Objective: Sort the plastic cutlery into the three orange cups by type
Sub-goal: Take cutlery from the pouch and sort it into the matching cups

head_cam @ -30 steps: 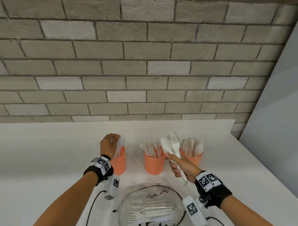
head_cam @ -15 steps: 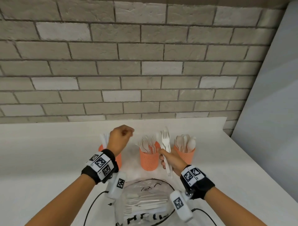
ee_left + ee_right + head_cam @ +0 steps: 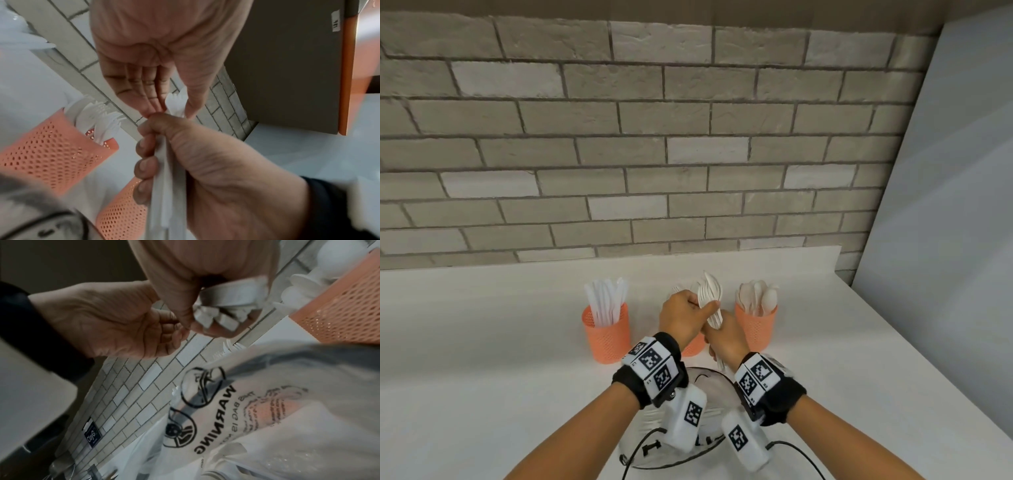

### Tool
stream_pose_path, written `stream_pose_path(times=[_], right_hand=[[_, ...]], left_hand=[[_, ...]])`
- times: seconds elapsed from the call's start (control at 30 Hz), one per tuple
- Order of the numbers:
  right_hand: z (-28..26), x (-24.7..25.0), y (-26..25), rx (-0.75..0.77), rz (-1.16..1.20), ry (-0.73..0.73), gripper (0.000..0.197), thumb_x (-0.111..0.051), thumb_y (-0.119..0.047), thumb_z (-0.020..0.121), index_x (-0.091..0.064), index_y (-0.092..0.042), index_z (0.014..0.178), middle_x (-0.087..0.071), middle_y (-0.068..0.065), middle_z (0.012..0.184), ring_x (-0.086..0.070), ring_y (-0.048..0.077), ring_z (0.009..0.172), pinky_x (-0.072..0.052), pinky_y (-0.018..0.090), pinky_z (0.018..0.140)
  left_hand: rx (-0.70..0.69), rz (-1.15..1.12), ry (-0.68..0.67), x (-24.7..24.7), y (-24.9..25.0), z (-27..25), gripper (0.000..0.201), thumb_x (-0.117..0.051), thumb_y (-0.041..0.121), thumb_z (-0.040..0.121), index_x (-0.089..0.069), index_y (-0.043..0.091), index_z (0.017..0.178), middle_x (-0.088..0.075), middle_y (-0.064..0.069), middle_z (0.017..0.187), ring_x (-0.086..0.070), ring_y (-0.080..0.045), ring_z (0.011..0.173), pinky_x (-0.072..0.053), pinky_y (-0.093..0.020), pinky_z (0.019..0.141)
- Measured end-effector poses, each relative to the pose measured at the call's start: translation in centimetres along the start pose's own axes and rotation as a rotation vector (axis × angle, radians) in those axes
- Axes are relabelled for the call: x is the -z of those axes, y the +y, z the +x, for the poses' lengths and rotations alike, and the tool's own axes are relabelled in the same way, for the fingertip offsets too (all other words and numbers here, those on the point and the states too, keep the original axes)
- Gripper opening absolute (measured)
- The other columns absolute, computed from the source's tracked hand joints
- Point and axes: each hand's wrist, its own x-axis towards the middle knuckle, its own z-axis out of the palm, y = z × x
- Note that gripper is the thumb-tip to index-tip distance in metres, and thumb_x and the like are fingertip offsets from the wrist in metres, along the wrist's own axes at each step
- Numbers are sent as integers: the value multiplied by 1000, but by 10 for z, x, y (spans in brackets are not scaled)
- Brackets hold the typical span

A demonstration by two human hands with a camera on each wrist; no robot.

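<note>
Partly hidden middle cup (image 3: 693,346) behind hands.

middle cup (image 3: 693,347) mostly hidden behind hands, bag (image 3: 709,442) partly covered

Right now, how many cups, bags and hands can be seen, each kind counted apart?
Orange cups: 3 (knife cup, middle cup, spoon cup)
Clear plastic bag: 1
Hands: 2 (left hand, right hand)
Total: 6
</note>
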Motion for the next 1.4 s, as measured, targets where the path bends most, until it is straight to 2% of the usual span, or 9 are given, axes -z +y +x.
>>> stream_pose_path(times=[0.17, 0.3, 0.6, 0.8, 0.9, 0.97, 1.03, 1.23, 1.4], right_hand=[[-9, 8, 1, -12, -51, -14, 16, -52, -11, 89, -50, -17, 74, -49, 1, 56, -44, 13, 40, -34, 22, 37], [-13, 9, 0, -12, -36, -49, 18, -47, -3, 87, -51, -15, 74, -45, 2, 57, -39, 13, 41, -32, 21, 36], [-18, 17, -5, -150, 135, -148, 6, -47, -8, 90, -52, -12, 88, -38, 1, 58, -29, 7, 37, -24, 14, 34], [-18, 34, 4, -207, 251, -212, 13, -49, -29, 95, -51, -17, 90, -30, -3, 54, -24, 4, 32, -21, 15, 34], [-15, 42, 10, -252, 361, -202, 33, -42, -46, 95, -51, -14, 98, -32, -8, 47, -25, 4, 33, -22, 15, 33], [-12, 48, 14, -287, 440, -198, 39, -39, -47, 95, -51, -11, 105, -35, -9, 44, -25, 3, 31, -23, 14, 31], [-10, 52, 16, -285, 476, -218, 40, -37, -48, 96, -51, -12, 107, -37, -8, 45, -26, 2, 31, -23, 14, 32], [-3, 63, 15, -305, 606, -294, 40, -33, -49, 96, -53, -16, 104, -35, -7, 44, -27, 3, 30, -24, 15, 31], [0, 68, 17, -305, 628, -316, 41, -31, -50, 96, -55, -17, 101, -34, -7, 45, -26, 3, 30, -22, 14, 31]], left_hand=[[44, -124, -8, -2, 0, -3, 20, -69, 27, 81, -55, 18, 69, -65, -5, 71, -68, -26, 71, -58, -37, 72], [104, -307, -11, 2, 4, -4, 17, -63, 20, 87, -58, 4, 87, -66, -10, 71, -64, -18, 56, -57, -31, 61], [145, -536, 71, 18, 5, 6, 26, -54, 24, 93, -52, 1, 105, -64, -8, 73, -62, -6, 40, -53, -20, 44], [120, -732, 192, 55, 1, 33, 37, -50, 16, 96, -44, -10, 121, -61, -15, 86, -63, -20, 62, -56, -18, 49], [13, -594, 293, 63, -10, 46, 33, -51, 15, 95, -44, -6, 119, -63, -22, 93, -65, -9, 53, -57, -18, 57], [-58, -445, 295, 61, -17, 51, 30, -52, 13, 94, -44, -4, 117, -64, -27, 101, -65, -16, 60, -57, -22, 61], [-103, -331, 242, 55, -22, 52, 29, -53, 9, 93, -43, -3, 117, -64, -28, 104, -63, -27, 72, -57, -31, 70], [-190, -56, 52, 24, -34, 60, 20, -53, 3, 90, -44, 6, 108, -65, -21, 96, -67, -36, 87, -56, -46, 79], [-142, 176, -57, 3, -43, 67, 35, -49, -1, 87, -42, 5, 120, -60, -17, 91, -57, -27, 75, -44, -29, 66]])
